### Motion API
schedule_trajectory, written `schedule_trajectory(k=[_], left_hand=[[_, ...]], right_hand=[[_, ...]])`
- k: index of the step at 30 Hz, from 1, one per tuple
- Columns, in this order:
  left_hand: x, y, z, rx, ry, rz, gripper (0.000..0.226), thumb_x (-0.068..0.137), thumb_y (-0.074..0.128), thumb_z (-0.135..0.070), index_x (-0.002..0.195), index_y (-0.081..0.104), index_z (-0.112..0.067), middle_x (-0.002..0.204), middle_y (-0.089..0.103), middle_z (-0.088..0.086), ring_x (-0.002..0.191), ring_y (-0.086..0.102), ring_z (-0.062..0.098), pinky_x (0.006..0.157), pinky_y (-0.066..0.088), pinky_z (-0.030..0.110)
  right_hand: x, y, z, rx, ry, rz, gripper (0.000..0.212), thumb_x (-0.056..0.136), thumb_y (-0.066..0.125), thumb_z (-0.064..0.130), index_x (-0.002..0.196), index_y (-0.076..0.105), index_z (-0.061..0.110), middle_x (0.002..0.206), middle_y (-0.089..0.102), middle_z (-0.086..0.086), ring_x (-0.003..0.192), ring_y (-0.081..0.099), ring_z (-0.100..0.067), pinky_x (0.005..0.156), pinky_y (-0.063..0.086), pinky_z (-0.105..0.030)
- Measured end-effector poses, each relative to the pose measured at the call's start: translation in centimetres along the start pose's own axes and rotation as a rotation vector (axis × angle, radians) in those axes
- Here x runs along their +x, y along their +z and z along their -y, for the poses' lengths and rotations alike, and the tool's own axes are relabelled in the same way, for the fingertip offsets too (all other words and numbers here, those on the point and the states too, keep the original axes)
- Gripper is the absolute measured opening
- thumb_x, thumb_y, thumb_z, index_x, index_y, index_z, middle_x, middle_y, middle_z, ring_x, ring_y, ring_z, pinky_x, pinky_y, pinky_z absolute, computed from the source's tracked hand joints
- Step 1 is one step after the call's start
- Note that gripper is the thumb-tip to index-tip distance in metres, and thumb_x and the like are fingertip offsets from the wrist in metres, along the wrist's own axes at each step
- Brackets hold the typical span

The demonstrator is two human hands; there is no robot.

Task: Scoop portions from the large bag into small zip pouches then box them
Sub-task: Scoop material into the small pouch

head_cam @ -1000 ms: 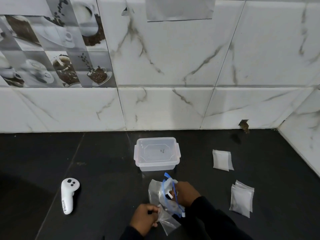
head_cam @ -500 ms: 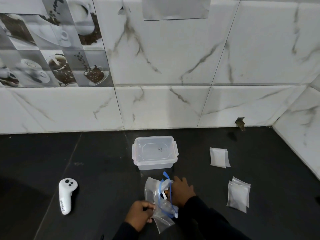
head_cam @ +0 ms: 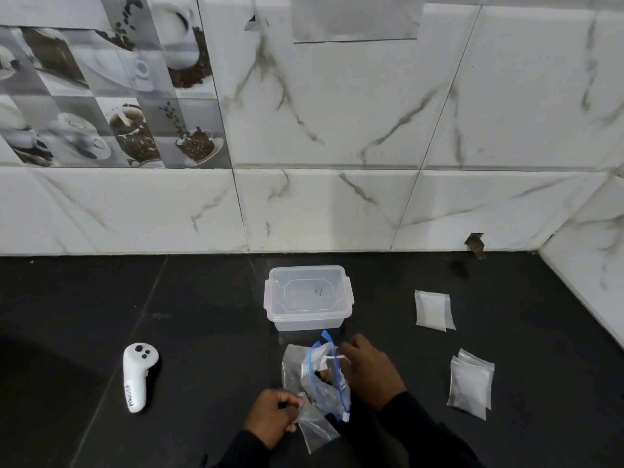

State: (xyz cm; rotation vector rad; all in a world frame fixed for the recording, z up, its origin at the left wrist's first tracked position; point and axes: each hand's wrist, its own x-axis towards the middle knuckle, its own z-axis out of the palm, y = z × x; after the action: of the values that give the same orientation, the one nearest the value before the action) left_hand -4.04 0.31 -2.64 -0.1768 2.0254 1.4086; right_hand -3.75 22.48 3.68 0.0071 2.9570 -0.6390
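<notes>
Your left hand (head_cam: 275,418) pinched a small pouch (head_cam: 312,430) near the front of the dark table (head_cam: 84,315). Your right hand (head_cam: 368,369) was inside the mouth of the big bag (head_cam: 315,374) with the blue zip, just beside it; I could not tell how its grip was, because the fingers were hidden. Two full pouches (head_cam: 432,310) lay far right and some more pouches (head_cam: 471,383) lay nearer. The clear box (head_cam: 309,297) had its lid on and looked empty, so I think boxing was not started yet, and this pouch needed filling

Clear blue-zippered large bag (head_cam: 315,373) open; lidded box (head_cam: 309,297) behind.
</notes>
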Motion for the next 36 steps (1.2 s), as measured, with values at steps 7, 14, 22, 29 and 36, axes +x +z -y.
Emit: schedule_trajectory(k=[7,14,22,29,36], left_hand=[[-0.1,0.6,-0.6,-0.064,-0.062,0.051,0.022,0.087,0.055,0.008,0.093,0.075,0.0,0.102,0.072,0.016,0.059,0.063,0.014,0.054,0.054,0.02],[-0.1,0.5,-4.3,-0.072,0.08,0.029,0.027,0.086,0.051,0.011,0.091,0.074,0.0,0.078,0.072,0.004,0.045,0.058,0.008,0.047,0.045,0.015],[-1.1,-0.2,-4.1,-0.016,0.08,-0.019,0.025,0.086,0.054,0.011,0.079,0.074,-0.004,0.074,0.071,0.005,0.042,0.057,0.008,0.045,0.045,0.016],[-3.7,-0.9,-2.2,0.05,0.157,-0.184,0.018,0.072,0.07,0.01,0.072,0.075,-0.007,0.091,0.072,0.007,0.054,0.069,0.02,0.055,0.058,0.032],[-7.1,-2.1,-3.8,0.232,0.308,-0.357,0.035,0.069,0.078,0.002,0.063,0.079,-0.033,0.085,0.069,-0.013,0.079,0.068,-0.001,0.07,0.052,0.01]], right_hand=[[0.5,0.7,0.0,-0.205,-0.066,0.191,0.029,0.1,0.042,0.029,0.117,0.061,0.017,0.112,0.064,-0.009,0.103,0.062,-0.03,0.085,0.047,-0.038],[0.6,0.6,-0.8,0.222,0.202,0.21,0.032,0.084,0.057,0.02,0.052,0.057,0.018,0.057,0.056,0.003,0.054,0.051,-0.007,0.062,0.044,-0.026],[0.2,-2.1,-1.7,0.656,0.419,0.144,0.036,0.082,0.063,0.007,0.047,0.061,0.016,0.044,0.05,0.002,0.038,0.04,-0.008,0.041,0.035,-0.018],[-0.9,-3.5,-2.1,0.724,0.421,0.041,0.028,0.081,0.065,0.006,0.053,0.068,0.011,0.042,0.051,0.004,0.035,0.041,-0.003,0.043,0.036,-0.017],[-3.2,-4.0,-4.3,0.852,0.587,-0.062,0.021,0.078,0.067,0.002,0.059,0.066,-0.006,0.047,0.043,-0.009,0.031,0.03,-0.01,0.035,0.025,-0.017]])
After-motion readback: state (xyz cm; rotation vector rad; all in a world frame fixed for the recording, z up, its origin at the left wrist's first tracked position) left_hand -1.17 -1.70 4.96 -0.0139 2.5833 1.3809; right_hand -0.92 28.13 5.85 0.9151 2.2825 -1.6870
